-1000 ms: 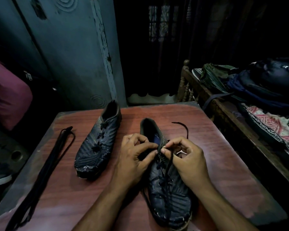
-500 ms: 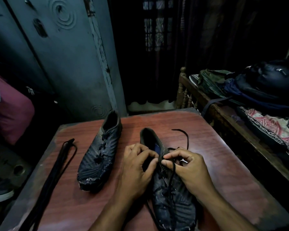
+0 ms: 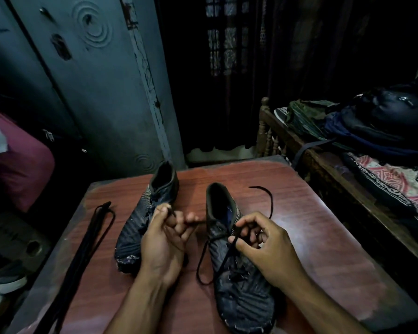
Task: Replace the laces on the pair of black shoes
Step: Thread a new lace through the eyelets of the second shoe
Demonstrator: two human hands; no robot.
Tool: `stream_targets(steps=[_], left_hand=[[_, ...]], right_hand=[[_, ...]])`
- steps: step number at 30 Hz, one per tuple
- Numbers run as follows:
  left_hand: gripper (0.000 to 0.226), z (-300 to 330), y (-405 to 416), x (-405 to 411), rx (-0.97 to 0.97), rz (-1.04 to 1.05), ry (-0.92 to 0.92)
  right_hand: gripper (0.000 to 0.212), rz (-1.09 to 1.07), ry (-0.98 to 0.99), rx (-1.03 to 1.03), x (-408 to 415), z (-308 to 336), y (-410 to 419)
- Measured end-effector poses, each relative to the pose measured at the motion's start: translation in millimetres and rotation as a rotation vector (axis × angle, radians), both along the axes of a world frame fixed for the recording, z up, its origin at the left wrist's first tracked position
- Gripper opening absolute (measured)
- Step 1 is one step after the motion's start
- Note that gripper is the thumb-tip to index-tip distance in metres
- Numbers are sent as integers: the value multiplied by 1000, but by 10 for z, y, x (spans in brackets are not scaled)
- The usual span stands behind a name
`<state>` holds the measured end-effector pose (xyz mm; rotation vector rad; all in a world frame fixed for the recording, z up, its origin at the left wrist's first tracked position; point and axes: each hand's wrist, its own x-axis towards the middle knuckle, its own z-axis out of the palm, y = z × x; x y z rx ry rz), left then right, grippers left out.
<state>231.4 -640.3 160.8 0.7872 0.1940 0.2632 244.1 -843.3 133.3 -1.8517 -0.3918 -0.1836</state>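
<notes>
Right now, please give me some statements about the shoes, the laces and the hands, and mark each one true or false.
1. Both shoes stand on the table. True.
2. The left hand pinches the lace of the right shoe. True.
3. The right hand lies flat on the table. False: it pinches the lace over the right shoe.
4. The spare laces lie inside the left shoe. False: they lie on the table, left of it.
</notes>
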Motion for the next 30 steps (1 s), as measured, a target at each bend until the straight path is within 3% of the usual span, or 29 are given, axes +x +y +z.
stream_targets(steps=[2, 5, 7, 11, 14, 16, 18, 20, 22, 24, 30], left_hand=[[21, -58, 15, 8, 152, 44, 20], [8, -131, 27, -22, 806, 142, -86], [29, -157, 55, -63, 1224, 92, -195], [19, -98, 169, -112, 1664, 116, -316], [18, -47, 277, -128, 1962, 158, -259], [12, 31, 248, -170, 1791, 134, -234], [8, 145, 160, -201, 1341, 63, -187], [19, 272, 53, -190, 914, -29, -113], [20, 369, -37, -151, 610, -82, -61], [20, 437, -128, -121, 520, -65, -21], [21, 580, -260, 5, 683, 14, -62]], right_hand=[[33, 5, 4, 14, 6, -15, 3], [44, 19, -20, 0, 14, -24, -16], [51, 26, -64, -43, 17, -27, -29], [51, 42, -145, -110, 14, -15, -19], [50, 35, -136, -121, 31, -34, -33], [48, 28, -141, -112, 32, -49, -35], [46, 28, -152, -99, 29, -49, -32], [43, 28, -154, -98, 31, -43, -36], [39, 21, -157, -103, 32, -41, -27], [37, 14, -158, -104, 18, -34, -27], [41, 1, -156, -116, 9, -60, -35]])
